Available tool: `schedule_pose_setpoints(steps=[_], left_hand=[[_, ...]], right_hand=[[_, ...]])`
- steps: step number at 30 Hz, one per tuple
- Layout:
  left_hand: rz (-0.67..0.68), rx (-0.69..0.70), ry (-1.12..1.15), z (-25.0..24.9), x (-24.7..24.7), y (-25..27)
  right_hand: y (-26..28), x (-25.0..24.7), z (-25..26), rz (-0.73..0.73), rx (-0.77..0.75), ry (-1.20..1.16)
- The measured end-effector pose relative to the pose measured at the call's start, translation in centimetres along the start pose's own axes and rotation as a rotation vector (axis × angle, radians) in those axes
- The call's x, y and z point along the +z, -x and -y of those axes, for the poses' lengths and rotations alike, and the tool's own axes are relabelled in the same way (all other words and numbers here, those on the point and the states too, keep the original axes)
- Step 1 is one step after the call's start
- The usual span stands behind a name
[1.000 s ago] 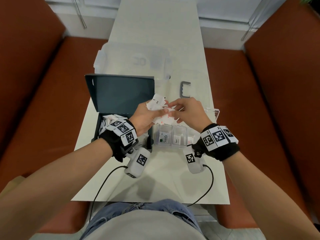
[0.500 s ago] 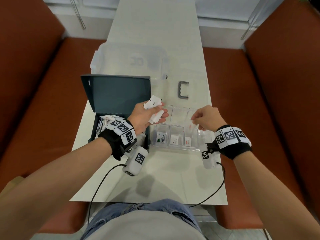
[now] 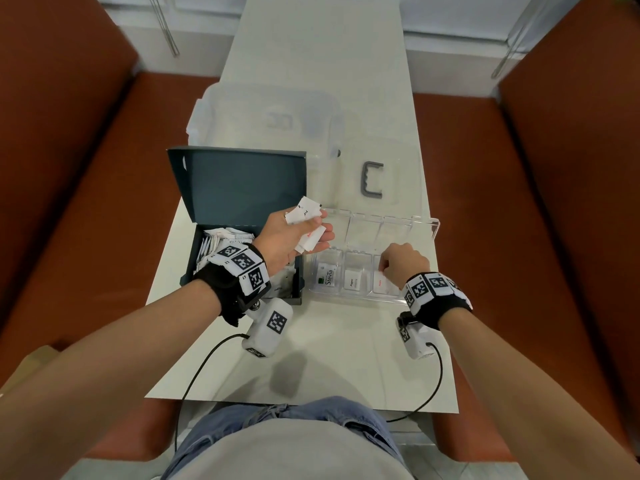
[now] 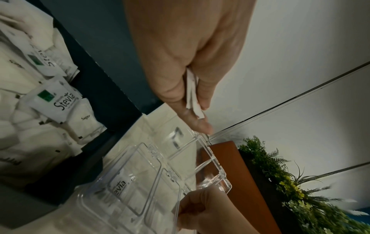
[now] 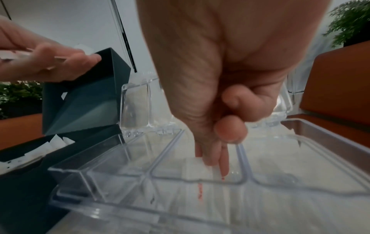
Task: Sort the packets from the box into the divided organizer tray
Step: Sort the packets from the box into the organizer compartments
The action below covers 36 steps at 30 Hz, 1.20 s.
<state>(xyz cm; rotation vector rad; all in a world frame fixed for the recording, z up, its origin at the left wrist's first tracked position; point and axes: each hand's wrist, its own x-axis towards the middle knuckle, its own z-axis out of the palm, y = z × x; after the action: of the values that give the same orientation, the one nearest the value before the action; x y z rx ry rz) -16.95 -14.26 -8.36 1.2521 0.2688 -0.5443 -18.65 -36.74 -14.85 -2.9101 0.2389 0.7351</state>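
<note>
My left hand [image 3: 311,226] grips a small bundle of white packets [image 3: 306,216] above the gap between the dark teal box [image 3: 242,188] and the clear divided tray [image 3: 360,297]. In the left wrist view the packets [image 4: 192,95] sit pinched between thumb and fingers. More packets [image 3: 221,240] lie in the open box. My right hand [image 3: 382,270] reaches down into the tray's third front compartment and pinches a red-lettered packet [image 3: 381,283] by its edge; its fingertips [image 5: 209,159] touch that packet [image 5: 195,164]. A Stevia packet [image 3: 327,278] and a Pepper packet [image 3: 353,283] lie in the two compartments to the left.
The tray's clear lid [image 3: 408,223] stands open behind it. A large clear plastic bin [image 3: 266,123] and a grey U-shaped clip [image 3: 372,180] lie further back on the white table. Brown benches [image 3: 519,237] flank the table. Cables hang from both wrist cameras.
My right hand left the left hand's bundle and moved right and down into the third front compartment with a red-lettered packet. The left hand kept its bundle almost in place.
</note>
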Motion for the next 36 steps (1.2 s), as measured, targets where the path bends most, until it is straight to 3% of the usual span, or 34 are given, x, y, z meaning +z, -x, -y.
schedule_pose_setpoints(steps=[11,18,25,31,36], left_hand=[[-0.026,-0.026,0.000,-0.1,-0.5,0.0],[-0.045,-0.039,-0.012,-0.1,-0.8,0.1],[-0.039,-0.069,-0.012,-0.2,-0.8,0.2],[-0.038,-0.232,0.189,-1.1,-1.3,0.2],[-0.015,-0.214,0.305,-1.5,-2.1,0.5]], right_hand=[[-0.4,2.0,-0.3,-0.061,0.027,0.032],[-0.1,2.2,-0.3,-0.003,-0.066,0.175],[0.3,1.5,0.1,0.019,-0.074,0.174],[2.0,-1.4,-0.1,-0.078,-0.018,-0.068],[3.6,-4.6,0.3,-0.229,-0.066,-0.391]])
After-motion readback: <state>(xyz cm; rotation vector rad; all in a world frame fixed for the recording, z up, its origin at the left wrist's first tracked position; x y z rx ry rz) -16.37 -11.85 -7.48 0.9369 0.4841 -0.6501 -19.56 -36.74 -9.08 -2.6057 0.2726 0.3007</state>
